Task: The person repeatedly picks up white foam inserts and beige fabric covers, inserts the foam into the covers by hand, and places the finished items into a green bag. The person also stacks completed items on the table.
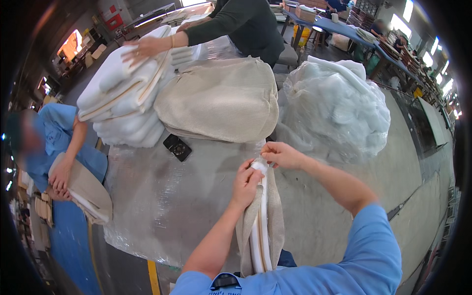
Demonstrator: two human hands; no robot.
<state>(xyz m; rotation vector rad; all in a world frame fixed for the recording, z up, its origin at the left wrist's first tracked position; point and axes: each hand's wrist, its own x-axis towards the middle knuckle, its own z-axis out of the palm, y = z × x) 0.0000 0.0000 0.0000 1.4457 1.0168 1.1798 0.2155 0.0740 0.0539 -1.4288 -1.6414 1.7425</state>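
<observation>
A beige fabric cushion cover (274, 216) with a white foam insert (259, 231) stands on edge against the near side of the table. My left hand (246, 184) grips the cover and foam near the top. My right hand (281, 155) pinches the top corner of the white foam, just above my left hand. Both forearms come in from the lower edge, in blue sleeves.
A plastic-wrapped table (167, 201) carries a finished beige cushion (221, 101), a stack of white foam pads (123, 93), a black phone (177, 147) and a big clear bag of white filling (334, 113). One person across the table presses on the foam stack; another at left holds a beige cushion (86, 191).
</observation>
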